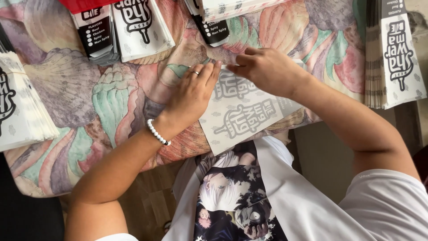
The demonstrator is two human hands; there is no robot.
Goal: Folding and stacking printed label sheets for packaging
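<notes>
A flat white paper sleeve (243, 114) with grey printed lettering lies on the patterned tablecloth (107, 102), at the near edge of the table and slightly askew, its lower corner hanging just over the edge. The left hand (194, 91) lies flat on the sleeve's left edge, fingers stretched out and pressing down; a ring sits on one finger and a white bead bracelet (158, 132) circles the wrist. The right hand (267, 69) rests on the sleeve's upper part, fingers curled and pinching at the paper's top edge — how firm the pinch is cannot be told. The two hands are close together, fingertips nearly meeting.

Around this, more of the same white printed sleeves stand in stacks: one stack at the left edge (20, 107), two at the top left (120, 29), one at the top middle (218, 18) and a tall one at the right (394, 56). The cloth shows large shells in faded pink, green and brown.
</notes>
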